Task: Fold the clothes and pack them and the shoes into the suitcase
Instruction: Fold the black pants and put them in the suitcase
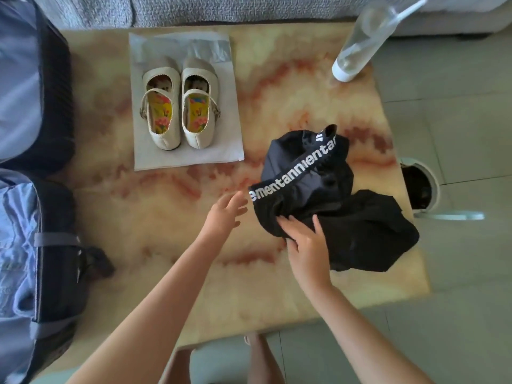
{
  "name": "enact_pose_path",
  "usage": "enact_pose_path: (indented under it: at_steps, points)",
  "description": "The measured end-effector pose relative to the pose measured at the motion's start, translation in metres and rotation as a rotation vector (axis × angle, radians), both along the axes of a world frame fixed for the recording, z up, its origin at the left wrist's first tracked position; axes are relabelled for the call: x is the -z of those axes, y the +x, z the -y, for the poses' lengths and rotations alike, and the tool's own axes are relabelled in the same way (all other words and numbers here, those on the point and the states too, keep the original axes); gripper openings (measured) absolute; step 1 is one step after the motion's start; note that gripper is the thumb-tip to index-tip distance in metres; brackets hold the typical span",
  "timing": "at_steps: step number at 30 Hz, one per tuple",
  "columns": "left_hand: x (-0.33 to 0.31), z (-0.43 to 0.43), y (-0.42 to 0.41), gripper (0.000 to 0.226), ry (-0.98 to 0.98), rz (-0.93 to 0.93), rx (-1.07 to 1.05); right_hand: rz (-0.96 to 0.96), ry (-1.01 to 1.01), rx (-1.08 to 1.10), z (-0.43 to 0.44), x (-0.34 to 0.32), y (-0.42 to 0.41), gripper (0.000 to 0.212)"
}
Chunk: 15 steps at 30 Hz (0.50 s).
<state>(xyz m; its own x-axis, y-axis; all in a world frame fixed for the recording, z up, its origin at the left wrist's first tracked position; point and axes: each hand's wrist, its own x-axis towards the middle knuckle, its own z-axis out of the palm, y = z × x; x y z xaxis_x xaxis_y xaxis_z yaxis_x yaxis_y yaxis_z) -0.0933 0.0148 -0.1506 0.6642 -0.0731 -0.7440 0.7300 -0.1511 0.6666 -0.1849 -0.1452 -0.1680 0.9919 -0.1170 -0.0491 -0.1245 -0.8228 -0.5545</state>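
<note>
Head camera first: the black garment point(346, 217) lies crumpled on the right half of the marbled table point(155, 217), its white-lettered waistband point(288, 178) twisted across the top and facing left. It is not yet folded and sits well apart from the suitcase.

The right hand point(307, 245) rests on the garment's near-left edge, fingers spread and laid fairly flat on the cloth rather than pinching it. This looks like a way of pinning the heap down while it gets sorted out. The left hand point(224, 214) hovers just beside the waistband's left end, fingers straight and slightly fanned, holding nothing. Whether the fingertips touch the band cannot be told. It seems aimed at the waistband, a firm edge for pulling the cloth flat.

Farther out, the pair of cream shoes point(180, 106) stands side by side on a white bag point(188, 159), probably to keep the soles off the table. The open suitcase point(22, 239), lined in blue, lies along the left edge within reach. A clear bottle point(357, 42) stands at the far right corner, and a bin point(421, 187) sits beyond the table's right side.
</note>
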Motion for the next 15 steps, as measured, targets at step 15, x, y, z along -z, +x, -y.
enact_pose_path:
  at_steps: [15]
  points:
    - [0.011, -0.039, -0.035, 0.027, 0.040, -0.051, 0.098, -0.053, 0.009, -0.045, 0.000, -0.001, -0.032, 0.058]
